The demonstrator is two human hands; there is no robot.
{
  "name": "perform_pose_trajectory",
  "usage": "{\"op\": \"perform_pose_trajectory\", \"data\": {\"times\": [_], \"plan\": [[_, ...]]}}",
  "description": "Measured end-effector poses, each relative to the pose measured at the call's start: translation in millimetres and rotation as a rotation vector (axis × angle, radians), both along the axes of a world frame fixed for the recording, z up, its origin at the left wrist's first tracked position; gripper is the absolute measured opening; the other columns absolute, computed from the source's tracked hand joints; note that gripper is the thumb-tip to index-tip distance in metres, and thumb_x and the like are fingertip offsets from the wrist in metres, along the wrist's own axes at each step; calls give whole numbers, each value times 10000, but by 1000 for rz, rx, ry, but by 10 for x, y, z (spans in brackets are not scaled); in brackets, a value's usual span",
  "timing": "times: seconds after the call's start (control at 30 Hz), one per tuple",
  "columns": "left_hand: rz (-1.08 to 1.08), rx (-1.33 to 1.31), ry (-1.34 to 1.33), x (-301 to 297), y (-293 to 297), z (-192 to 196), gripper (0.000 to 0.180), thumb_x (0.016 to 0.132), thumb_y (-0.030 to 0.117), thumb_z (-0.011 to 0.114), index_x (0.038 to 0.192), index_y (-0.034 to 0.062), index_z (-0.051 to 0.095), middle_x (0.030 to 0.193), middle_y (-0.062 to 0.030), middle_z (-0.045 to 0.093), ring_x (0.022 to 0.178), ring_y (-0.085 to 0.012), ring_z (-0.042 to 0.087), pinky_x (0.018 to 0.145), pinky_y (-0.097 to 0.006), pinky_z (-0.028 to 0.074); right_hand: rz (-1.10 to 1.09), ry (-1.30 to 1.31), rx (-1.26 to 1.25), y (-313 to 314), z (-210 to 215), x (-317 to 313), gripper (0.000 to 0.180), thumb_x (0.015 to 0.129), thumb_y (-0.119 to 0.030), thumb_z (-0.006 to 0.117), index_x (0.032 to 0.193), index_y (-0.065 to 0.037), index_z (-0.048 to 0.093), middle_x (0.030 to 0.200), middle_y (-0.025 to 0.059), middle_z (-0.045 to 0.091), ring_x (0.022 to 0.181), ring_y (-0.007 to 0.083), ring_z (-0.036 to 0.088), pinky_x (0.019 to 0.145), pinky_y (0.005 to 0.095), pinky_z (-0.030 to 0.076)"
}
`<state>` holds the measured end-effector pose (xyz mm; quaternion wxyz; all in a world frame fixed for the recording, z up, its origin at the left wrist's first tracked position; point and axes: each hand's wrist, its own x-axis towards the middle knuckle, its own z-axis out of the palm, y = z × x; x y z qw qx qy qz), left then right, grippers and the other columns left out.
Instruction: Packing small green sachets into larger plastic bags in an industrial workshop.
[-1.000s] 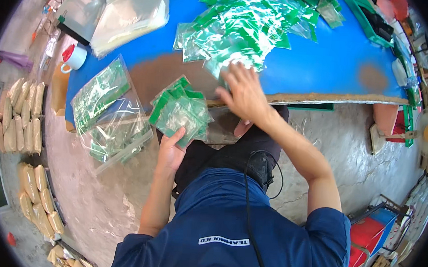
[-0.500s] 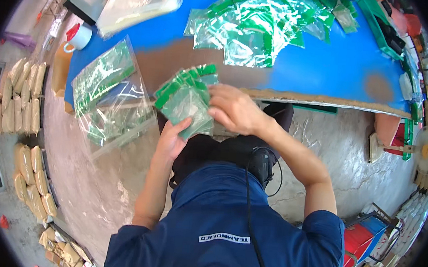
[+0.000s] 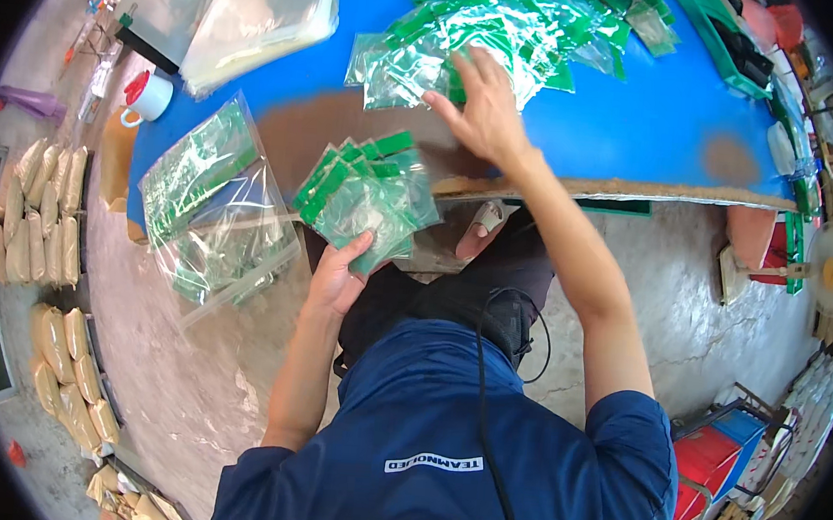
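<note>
My left hand (image 3: 340,276) holds a fanned stack of small clear packets with green headers (image 3: 367,199) just in front of the blue table's near edge (image 3: 634,190). My right hand (image 3: 485,105) is stretched out over the table with fingers spread, resting on the near side of a loose heap of the same green-topped packets (image 3: 510,25). No packet is visibly gripped in it.
A large clear bag filled with green packets (image 3: 213,202) hangs off the table's left corner. Folded clear plastic bags (image 3: 250,12) and a white mug with a red lid (image 3: 148,96) lie at the far left. Tan sacks (image 3: 37,224) line the floor on the left; red and blue crates (image 3: 712,455) stand lower right.
My right hand left the stack in my left hand and reached forward onto the packet heap. The stack in my left hand has stayed near the table edge.
</note>
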<state>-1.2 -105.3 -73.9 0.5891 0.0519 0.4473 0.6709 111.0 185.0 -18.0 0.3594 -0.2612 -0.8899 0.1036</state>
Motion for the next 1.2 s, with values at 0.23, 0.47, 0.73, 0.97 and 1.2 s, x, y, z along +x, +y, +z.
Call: {"op": "perform_pose_trajectory", "data": {"times": [0.23,0.47,0.73,0.97,1.2], "plan": [[81,90,-63,102,11,-86,535,922,86,673,1407,39,451,1343,-97,577,1223,-235,578,1035,-403,492,289,-426,81,-539,-155,744,770,765,-407,748,1391,-39,490,1511,203,403,1406,390,376,1115,593,315],[-59,260,152,-10,-168,-19,558,789,-46,771,1295,31,549,1280,-38,609,1199,-196,567,1047,-352,438,170,-171,-807,-726,688,866,259,857,-11,604,1112,6,650,840,210,684,803,333,694,724,414,543],[-405,226,748,255,142,324,415,814,49,796,1188,2,623,1098,-47,692,1009,-181,635,939,-334,476,631,-472,-1051,-342,425,715,299,1005,-259,564,1093,6,673,914,185,709,844,264,671,765,348,515],[81,248,-255,359,20,-8,590,902,68,696,1422,46,417,1378,-92,552,1293,-273,536,1091,-474,445,303,-286,51,-275,-117,907,403,910,-288,624,1229,-42,615,1308,184,558,1333,413,425,1094,584,299],[109,173,-340,393,150,-84,517,962,109,617,1429,29,410,1399,-138,534,1301,-310,521,1098,-520,439,341,-235,99,-31,-136,558,392,916,-324,640,1167,-24,636,1354,195,547,1270,403,496,1085,479,382]]}}
